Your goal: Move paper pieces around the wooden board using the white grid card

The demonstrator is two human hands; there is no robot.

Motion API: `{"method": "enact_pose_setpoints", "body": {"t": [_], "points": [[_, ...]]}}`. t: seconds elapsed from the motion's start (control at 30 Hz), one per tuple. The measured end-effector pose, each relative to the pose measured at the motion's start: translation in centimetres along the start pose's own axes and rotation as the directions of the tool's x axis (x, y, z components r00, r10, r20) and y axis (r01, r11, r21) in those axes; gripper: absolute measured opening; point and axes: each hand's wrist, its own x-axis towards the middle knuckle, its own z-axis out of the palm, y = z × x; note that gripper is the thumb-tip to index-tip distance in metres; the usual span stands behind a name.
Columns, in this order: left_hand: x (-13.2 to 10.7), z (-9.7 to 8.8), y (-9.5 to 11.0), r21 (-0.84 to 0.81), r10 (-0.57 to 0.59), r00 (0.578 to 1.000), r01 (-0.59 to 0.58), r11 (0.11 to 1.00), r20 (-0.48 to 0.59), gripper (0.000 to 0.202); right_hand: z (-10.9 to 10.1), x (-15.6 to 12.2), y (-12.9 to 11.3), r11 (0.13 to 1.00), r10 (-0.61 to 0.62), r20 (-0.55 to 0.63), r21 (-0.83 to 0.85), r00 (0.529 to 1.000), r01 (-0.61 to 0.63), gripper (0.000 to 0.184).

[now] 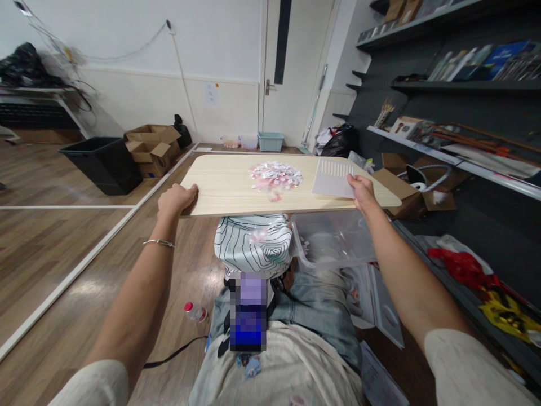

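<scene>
A light wooden board (228, 183) is held up in front of me, level, with a heap of small pink and white paper bits (275, 175) near its middle. My left hand (175, 200) is closed on the board's near left edge. My right hand (361, 189) grips the board's right side and pins a white slotted plastic card (333, 177) against it. Below the board sit a cushion with a black line pattern (252, 243) and a clear plastic bin (333, 237).
Open cardboard boxes (152, 148) and a black tub (103, 162) stand on the wood floor at the left. Dark shelves (456, 87) with books and clutter run along the right. A small bottle (194, 311) lies by my knee. A door (291, 73) is ahead.
</scene>
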Motion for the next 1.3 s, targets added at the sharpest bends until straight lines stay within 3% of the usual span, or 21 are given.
{"method": "enact_pose_setpoints", "body": {"t": [1.3], "points": [[-0.5,-0.4,0.1,-0.007,-0.001,1.0,0.001,1.0,0.012,0.088,0.4,-0.6,-0.7,0.999,0.011,-0.014,-0.034,1.0,-0.012,0.063]]}}
